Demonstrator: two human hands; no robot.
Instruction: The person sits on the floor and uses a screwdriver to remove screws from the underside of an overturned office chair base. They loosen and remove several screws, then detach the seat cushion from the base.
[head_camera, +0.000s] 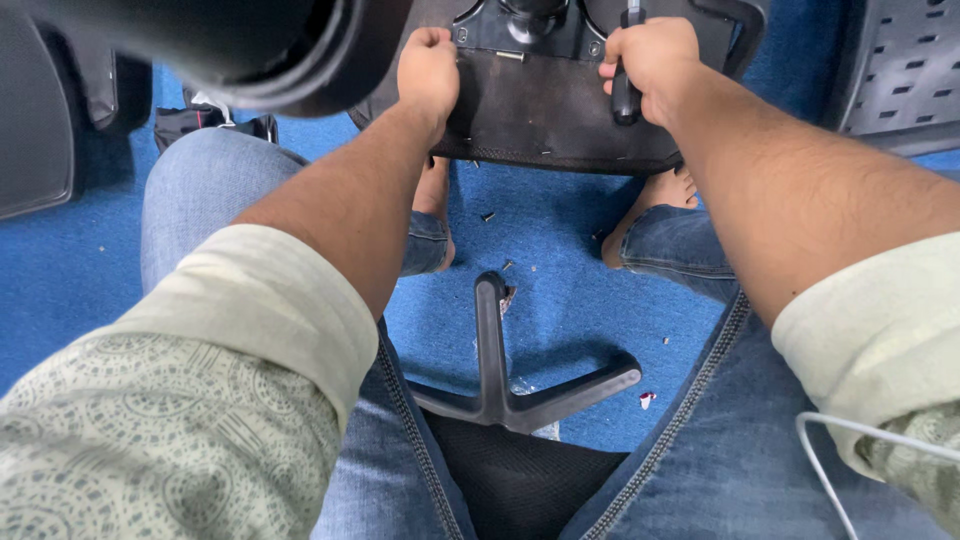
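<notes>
An upturned black office chair seat (545, 115) stands on edge in front of me, its underside and metal mechanism plate (520, 30) facing me. My left hand (428, 70) is closed and pinches something small at the upper left of the plate; I cannot tell what it is. Gripped in my right hand (655, 60) is a black-handled screwdriver (627, 95), held upright against the right side of the plate. My bare feet show below the seat's edge.
A black star-shaped chair base (500, 385) lies on the blue carpet between my knees. Small screws (488, 216) and scraps dot the carpet. A grey plastic chair part (900, 70) is at top right, dark chair parts at top left, a white cable (830, 440) at lower right.
</notes>
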